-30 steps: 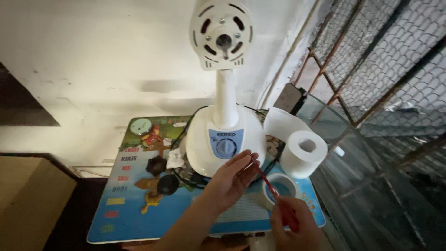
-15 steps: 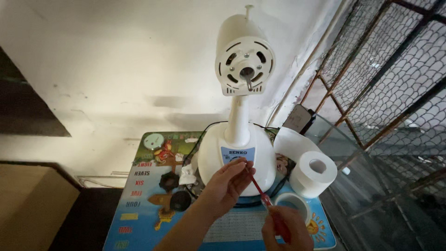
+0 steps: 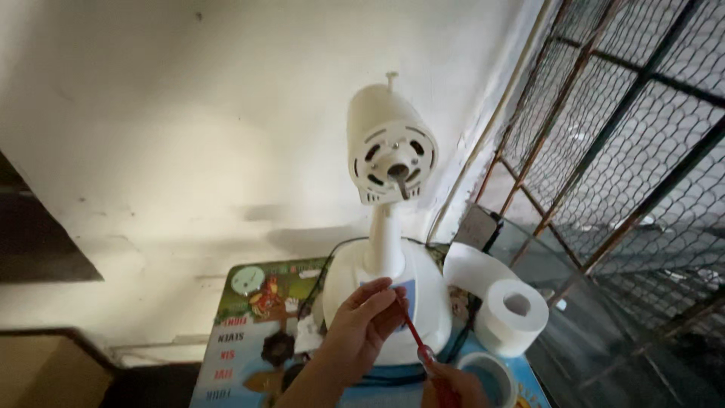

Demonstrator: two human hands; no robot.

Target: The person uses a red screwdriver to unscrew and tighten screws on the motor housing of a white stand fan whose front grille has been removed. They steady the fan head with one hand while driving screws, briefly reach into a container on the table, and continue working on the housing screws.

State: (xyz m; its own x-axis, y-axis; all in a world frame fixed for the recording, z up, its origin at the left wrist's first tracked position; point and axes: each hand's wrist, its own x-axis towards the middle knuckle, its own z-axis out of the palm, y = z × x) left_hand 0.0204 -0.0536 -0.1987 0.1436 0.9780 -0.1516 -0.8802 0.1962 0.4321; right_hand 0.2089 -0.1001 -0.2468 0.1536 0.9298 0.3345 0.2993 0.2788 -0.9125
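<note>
Two hands grip one red screwdriver (image 3: 414, 338): left hand (image 3: 362, 329) pinching its tip, right hand (image 3: 453, 385) clutching its handle below.

So label-wise there's a small blue rectangular label (image 3: 406, 296) on the front of the white fan base. The colourful printed picture chart (image 3: 245, 332) covering the table sits left of it, green and blue with cartoon figures.
</note>
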